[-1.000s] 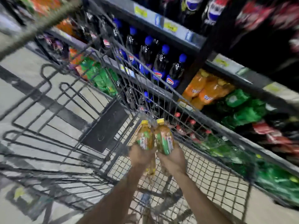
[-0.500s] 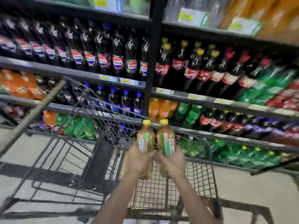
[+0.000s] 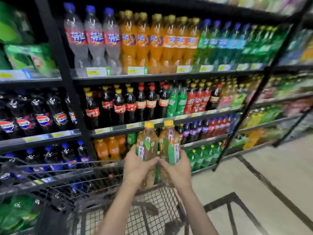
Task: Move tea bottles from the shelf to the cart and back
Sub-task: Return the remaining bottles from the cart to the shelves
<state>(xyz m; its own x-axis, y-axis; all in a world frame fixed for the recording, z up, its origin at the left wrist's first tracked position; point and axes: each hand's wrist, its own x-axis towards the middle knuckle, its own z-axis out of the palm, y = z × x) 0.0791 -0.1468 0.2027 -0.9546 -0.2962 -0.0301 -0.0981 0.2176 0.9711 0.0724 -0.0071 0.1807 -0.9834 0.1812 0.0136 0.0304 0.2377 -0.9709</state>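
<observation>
I hold two amber tea bottles with yellow caps and green labels, upright and side by side, above the wire cart [image 3: 94, 168]. My left hand [image 3: 135, 168] is wrapped around the left tea bottle [image 3: 147, 146]. My right hand [image 3: 177, 168] grips the right tea bottle [image 3: 169, 145]. The two bottles touch each other at chest height, in front of the black shelf [image 3: 118, 129] of soft drinks. Their lower halves are hidden behind my fingers.
The shelf rows hold cola, orange soda, clear and green bottles, with yellow price tags along the edges. A black upright post [image 3: 242, 119] ends this shelf bay on the right. Pale tiled floor [image 3: 271, 175] with dark lines lies to the right of the cart.
Both hands have lifted the two bottles up out of the cart basket. My view has swung up and right, from the cart interior to the shelf front.
</observation>
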